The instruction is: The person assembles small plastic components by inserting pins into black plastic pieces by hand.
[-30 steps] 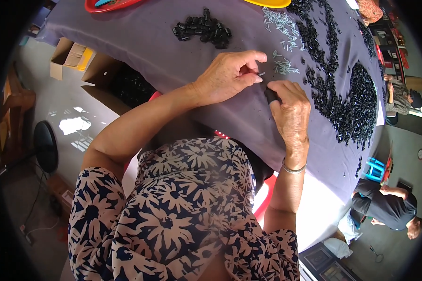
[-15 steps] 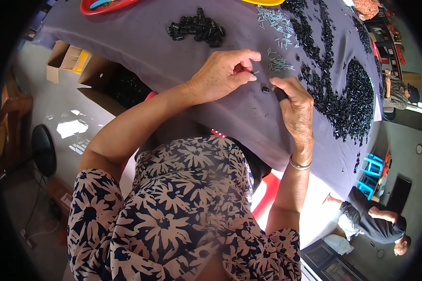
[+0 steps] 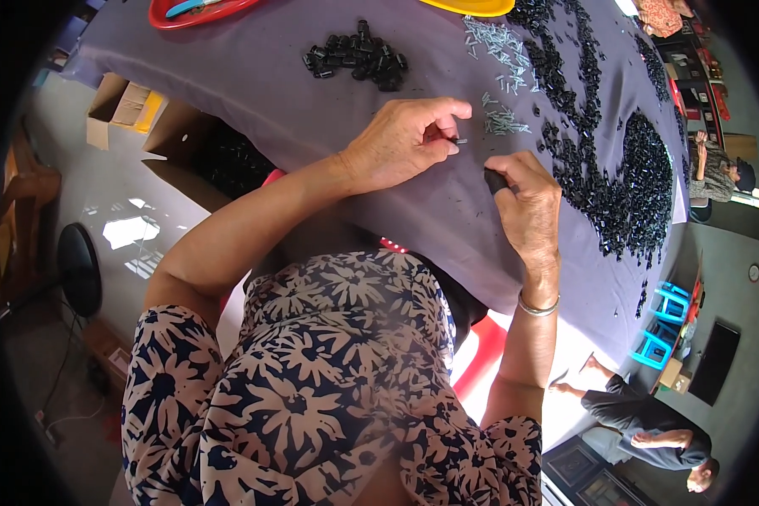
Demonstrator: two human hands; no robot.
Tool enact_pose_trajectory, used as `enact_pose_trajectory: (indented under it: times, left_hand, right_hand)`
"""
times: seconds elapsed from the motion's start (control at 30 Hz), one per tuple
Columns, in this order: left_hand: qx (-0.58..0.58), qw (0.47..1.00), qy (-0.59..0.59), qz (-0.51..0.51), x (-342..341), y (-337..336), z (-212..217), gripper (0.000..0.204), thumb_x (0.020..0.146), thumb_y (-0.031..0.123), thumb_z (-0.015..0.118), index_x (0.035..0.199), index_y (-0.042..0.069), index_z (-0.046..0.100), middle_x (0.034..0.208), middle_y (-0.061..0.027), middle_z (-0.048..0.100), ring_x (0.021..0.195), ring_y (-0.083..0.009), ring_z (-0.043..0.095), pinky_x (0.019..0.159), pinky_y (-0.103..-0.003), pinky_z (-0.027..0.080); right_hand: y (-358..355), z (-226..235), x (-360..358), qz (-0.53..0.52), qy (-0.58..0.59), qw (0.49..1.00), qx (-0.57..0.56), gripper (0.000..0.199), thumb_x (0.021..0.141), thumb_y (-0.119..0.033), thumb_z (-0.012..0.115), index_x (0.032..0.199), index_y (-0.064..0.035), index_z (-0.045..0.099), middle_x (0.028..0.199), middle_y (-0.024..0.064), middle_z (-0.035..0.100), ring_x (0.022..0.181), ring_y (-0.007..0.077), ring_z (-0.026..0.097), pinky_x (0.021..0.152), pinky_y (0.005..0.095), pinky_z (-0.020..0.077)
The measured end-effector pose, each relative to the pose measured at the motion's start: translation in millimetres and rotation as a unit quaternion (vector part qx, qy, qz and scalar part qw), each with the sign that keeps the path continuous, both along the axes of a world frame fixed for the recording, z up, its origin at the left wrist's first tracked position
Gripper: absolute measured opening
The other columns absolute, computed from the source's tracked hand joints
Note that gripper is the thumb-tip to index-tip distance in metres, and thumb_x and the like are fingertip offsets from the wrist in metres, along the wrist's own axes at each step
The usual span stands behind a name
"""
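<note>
My left hand [image 3: 402, 143] is closed in a pinch, with a small silver screw [image 3: 460, 141] poking out between thumb and forefinger. Something dark shows behind the screw, too small to make out. To its right, my right hand [image 3: 529, 198] is curled closed over the purple cloth. A black covering [image 3: 495, 180] shows at its thumb; whatever its fingers hold, if anything, is hidden. Just beyond the hands lies a small heap of silver screws [image 3: 504, 122], with a larger heap of screws [image 3: 497, 44] farther off.
Small black parts [image 3: 628, 198] spread over the cloth-covered table's right side. A pile of larger black pieces [image 3: 358, 55] lies at the far left, near a red tray [image 3: 196, 17] and a yellow tray [image 3: 472, 7]. An open carton [image 3: 185, 164] stands at the left. Another person [image 3: 654, 430] is at lower right.
The small black piece by my right fingertips no longer shows. My right hand has curled in and lowered slightly; my left keeps its pinch. The person at lower right has shifted.
</note>
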State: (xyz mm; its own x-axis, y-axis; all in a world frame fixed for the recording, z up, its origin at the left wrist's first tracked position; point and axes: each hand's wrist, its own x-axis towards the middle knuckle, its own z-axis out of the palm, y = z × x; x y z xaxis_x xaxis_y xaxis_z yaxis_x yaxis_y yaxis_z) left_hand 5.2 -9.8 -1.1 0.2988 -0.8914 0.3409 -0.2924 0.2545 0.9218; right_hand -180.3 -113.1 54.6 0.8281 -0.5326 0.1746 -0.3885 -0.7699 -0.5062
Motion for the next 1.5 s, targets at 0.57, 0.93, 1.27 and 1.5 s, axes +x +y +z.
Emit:
enact_pose_trajectory:
  times: [0.57,0.93,1.27,1.5]
  left_hand:
    - [-0.003,1.000,-0.017,-0.006,-0.9,0.2,1.1,0.048,0.077,-0.003,0.070,0.122,0.005,0.057,0.081,-0.0032,0.064,0.068,-0.0096,0.058,0.066,-0.025,0.049]
    - [-0.009,1.000,-0.019,-0.011,-1.8,-0.1,-1.1,0.049,0.077,-0.003,0.071,0.123,0.006,0.056,0.080,-0.0027,0.063,0.068,-0.0095,0.057,0.064,-0.026,0.049]
    - [-0.007,0.999,-0.043,-0.012,-3.2,0.4,1.0,0.056,0.077,-0.004,0.070,0.128,0.007,0.051,0.079,-0.0051,0.062,0.069,-0.0148,0.060,0.065,-0.029,0.050]
    - [-0.045,0.997,-0.055,0.006,-4.9,1.6,1.0,0.057,0.077,-0.005,0.070,0.130,0.007,0.051,0.079,-0.0053,0.062,0.071,-0.0167,0.061,0.067,-0.030,0.051]
  right_hand:
    - [8.3,-13.3,27.6,-0.035,-0.183,0.977,0.108,0.023,0.083,0.012,0.060,0.101,0.0007,0.070,0.090,0.0012,0.068,0.080,0.0068,0.060,0.074,0.0208,0.0483]
    - [6.8,-22.1,27.8,-0.041,-0.160,0.965,0.201,0.019,0.085,0.012,0.061,0.099,0.0029,0.069,0.089,0.0008,0.068,0.081,0.0060,0.060,0.075,0.0199,0.0484]
    - [3.5,-24.6,25.0,-0.013,-0.156,0.969,0.190,0.017,0.085,0.010,0.064,0.099,0.0025,0.069,0.090,0.0007,0.068,0.082,0.0063,0.061,0.076,0.0201,0.0487]
    - [3.4,-18.7,30.0,-0.024,-0.155,0.961,0.229,0.025,0.076,0.014,0.059,0.094,-0.0003,0.070,0.086,0.0037,0.071,0.078,0.0074,0.065,0.072,0.0221,0.0513]
